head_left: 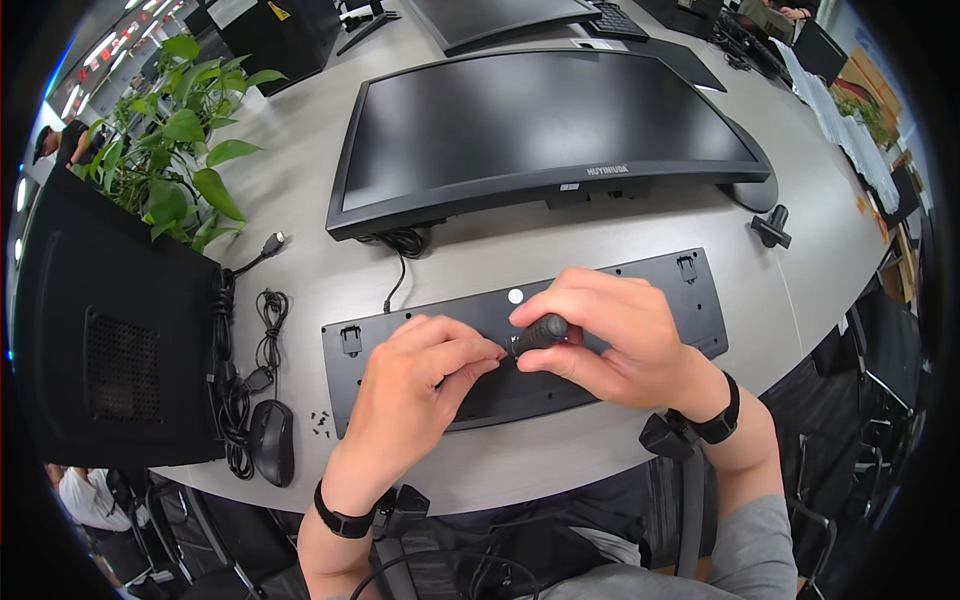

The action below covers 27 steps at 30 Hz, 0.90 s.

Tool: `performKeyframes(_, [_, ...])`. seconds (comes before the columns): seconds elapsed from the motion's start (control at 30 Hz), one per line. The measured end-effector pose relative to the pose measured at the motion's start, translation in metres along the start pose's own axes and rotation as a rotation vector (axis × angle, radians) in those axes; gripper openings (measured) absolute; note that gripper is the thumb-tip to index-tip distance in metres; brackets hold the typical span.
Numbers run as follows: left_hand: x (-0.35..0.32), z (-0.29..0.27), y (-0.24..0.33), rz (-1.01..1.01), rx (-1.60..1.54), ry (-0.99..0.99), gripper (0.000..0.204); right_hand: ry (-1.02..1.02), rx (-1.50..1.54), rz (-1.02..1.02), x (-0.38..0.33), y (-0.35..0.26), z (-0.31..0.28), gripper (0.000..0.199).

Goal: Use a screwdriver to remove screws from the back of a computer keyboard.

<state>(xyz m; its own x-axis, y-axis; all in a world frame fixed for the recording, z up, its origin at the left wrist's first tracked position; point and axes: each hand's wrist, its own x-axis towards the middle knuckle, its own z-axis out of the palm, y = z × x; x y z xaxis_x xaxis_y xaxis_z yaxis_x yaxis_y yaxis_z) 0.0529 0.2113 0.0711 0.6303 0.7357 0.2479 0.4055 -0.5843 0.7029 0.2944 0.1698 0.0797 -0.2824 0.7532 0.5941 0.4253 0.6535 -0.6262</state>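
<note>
A black keyboard (510,395) lies upside down on the desk, its two fold-out feet at the far corners. My right hand (625,340) is closed round the thick black handle of a screwdriver (540,334), held over the middle of the keyboard. The screwdriver's tip is hidden by its handle and my fingers. Just left of it my left hand (415,375) pinches thumb and fingers together close to the tool's lower end; what lies between them is too small to make out. Several small dark screws (320,424) are scattered on the desk off the keyboard's left end.
Beyond the keyboard lies a black monitor (550,125), tilted screen up. A black mouse (272,442), bundled cables (230,370) and a computer case (120,330) are at the left, below a leafy plant (185,130). A small black part (771,228) stands at the right.
</note>
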Motion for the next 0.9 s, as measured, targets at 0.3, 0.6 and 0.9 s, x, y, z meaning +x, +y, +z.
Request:
performKeyframes(0.3, [-0.002, 0.002, -0.002, 0.004, 0.095, -0.012, 0.015, 0.001, 0.046, -0.011, -0.005, 0.005, 0.016, 0.030])
performKeyframes(0.6, [-0.001, 0.002, -0.005, 0.017, 0.074, -0.048, 0.018, 0.018, 0.011, -0.074, -0.005, 0.012, 0.023, 0.039])
performKeyframes(0.9, [-0.001, -0.003, -0.004, -0.077, -0.034, -0.099, 0.022, 0.006, 0.014, -0.035, -0.003, 0.006, 0.027, 0.029])
